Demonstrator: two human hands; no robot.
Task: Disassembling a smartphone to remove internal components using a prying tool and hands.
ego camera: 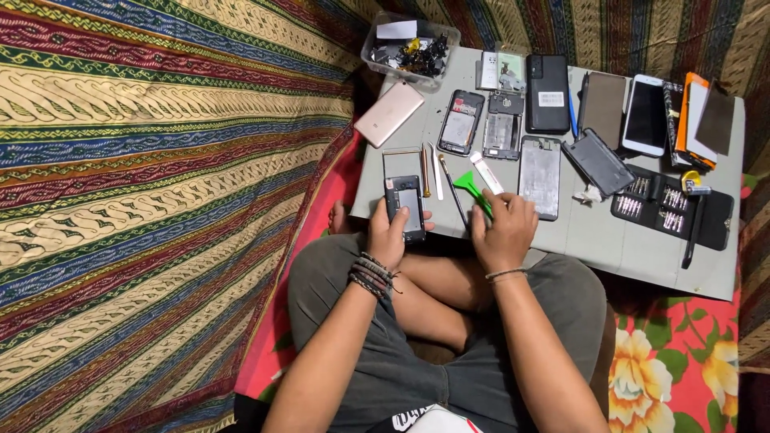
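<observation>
Board: the grey work board (642, 256) lies across your knees, just past both hands, carrying everything below.
Tool roll: the black bit case (672, 207) lies open well to the right of your right hand, with rows of small metal bits in its slots.
Tub: the clear plastic tub (410, 50) sits far beyond your left hand at the board's top corner, holding a dark tangle of small parts and a white slip.
Label: the black phone (548, 94), far ahead of your right hand, carries a small white rectangular sticker on its back.
Left hand: your left hand (388, 232) is curled around the opened phone (406, 207), gripping it upright at the board's near edge.
Right hand: your right hand (504, 228) rests on the board with its fingers closed over the green pry tool (473, 190); I cannot tell how tightly you pinch it.
</observation>
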